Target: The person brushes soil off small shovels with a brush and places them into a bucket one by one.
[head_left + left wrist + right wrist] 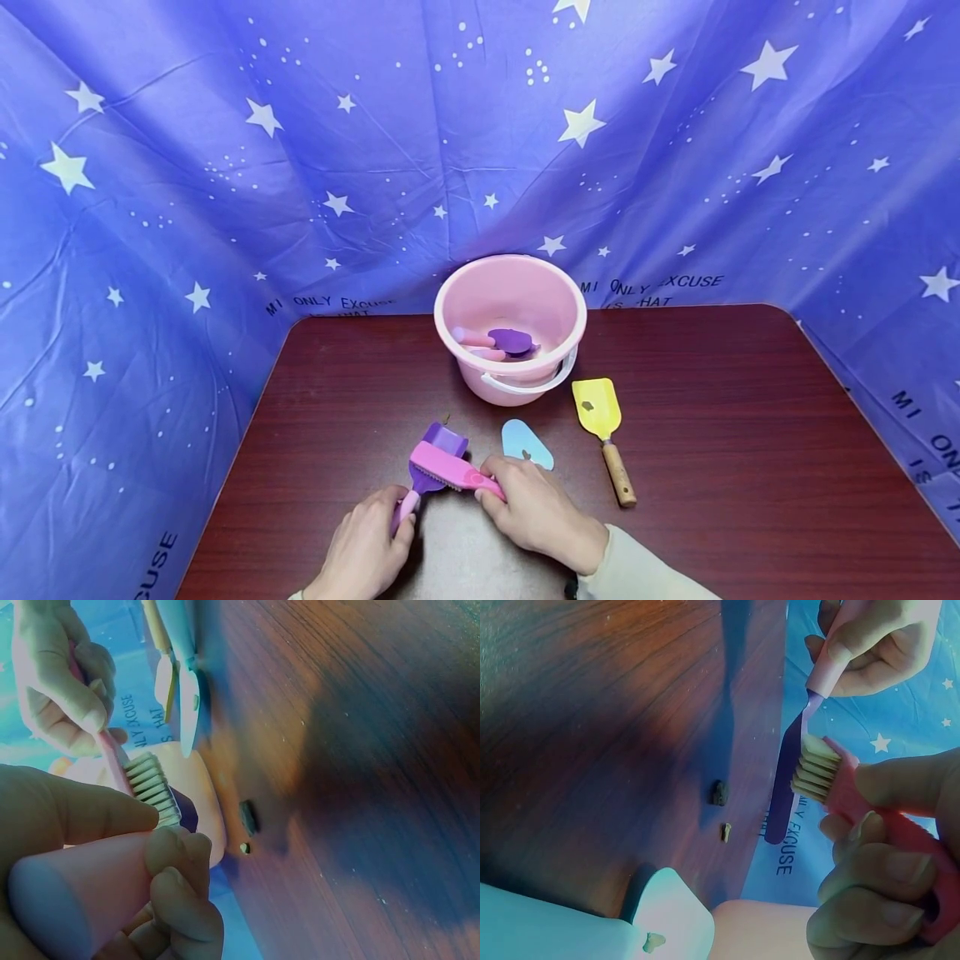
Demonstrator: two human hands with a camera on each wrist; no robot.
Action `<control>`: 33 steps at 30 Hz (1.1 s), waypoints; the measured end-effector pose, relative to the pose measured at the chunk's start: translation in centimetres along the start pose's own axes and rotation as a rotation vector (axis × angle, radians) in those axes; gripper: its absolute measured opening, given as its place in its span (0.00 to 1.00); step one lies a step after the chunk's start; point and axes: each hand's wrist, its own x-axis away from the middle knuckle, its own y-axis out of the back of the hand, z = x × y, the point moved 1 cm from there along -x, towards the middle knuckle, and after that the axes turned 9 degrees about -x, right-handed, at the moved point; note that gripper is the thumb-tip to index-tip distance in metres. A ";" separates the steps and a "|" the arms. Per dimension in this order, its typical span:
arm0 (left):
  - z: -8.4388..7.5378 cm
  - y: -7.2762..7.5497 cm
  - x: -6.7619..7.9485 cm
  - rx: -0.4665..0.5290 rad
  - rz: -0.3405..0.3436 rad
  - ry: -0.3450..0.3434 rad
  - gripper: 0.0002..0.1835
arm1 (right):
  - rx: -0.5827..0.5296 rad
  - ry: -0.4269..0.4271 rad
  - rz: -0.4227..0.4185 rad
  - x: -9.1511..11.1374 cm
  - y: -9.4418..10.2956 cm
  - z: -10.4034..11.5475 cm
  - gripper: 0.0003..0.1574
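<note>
My left hand (367, 537) grips the pale pink handle (97, 889) of a purple toy shovel (447, 439). In my right hand (536, 508) is a pink brush (442, 465), held by its handle. The brush lies across the shovel's blade, and its pale bristles (816, 771) meet the blade in the right wrist view. That view shows the shovel raised off the table, with a dark lump (718, 792) and a smaller tan bit (725, 832) lying on the wood.
A pink bucket (510, 392) with a white handle stands behind, holding another purple shovel (512, 342) and pinkish handles. Right of the hands lie a light blue shovel (525, 437) and a yellow shovel (597, 404) with a wooden handle, each bearing a small brown bit.
</note>
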 end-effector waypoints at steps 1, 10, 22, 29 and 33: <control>0.0 0.0 0.0 0.001 0.001 -0.001 0.11 | 0.004 -0.002 -0.002 0.0 0.0 0.0 0.04; 0.1 0.0 0.3 0.003 0.000 -0.001 0.12 | 0.029 0.001 -0.020 -0.4 0.0 -0.3 0.05; 0.2 0.1 0.5 0.011 0.017 -0.001 0.11 | 0.045 -0.026 -0.062 -1.1 0.1 -1.5 0.07; 0.3 0.0 0.6 0.008 0.026 0.003 0.11 | 0.062 -0.056 -0.057 -1.3 0.2 -2.0 0.07; 0.4 -0.1 0.7 0.006 0.034 -0.001 0.12 | 0.071 -0.067 -0.068 -1.4 0.2 -2.2 0.07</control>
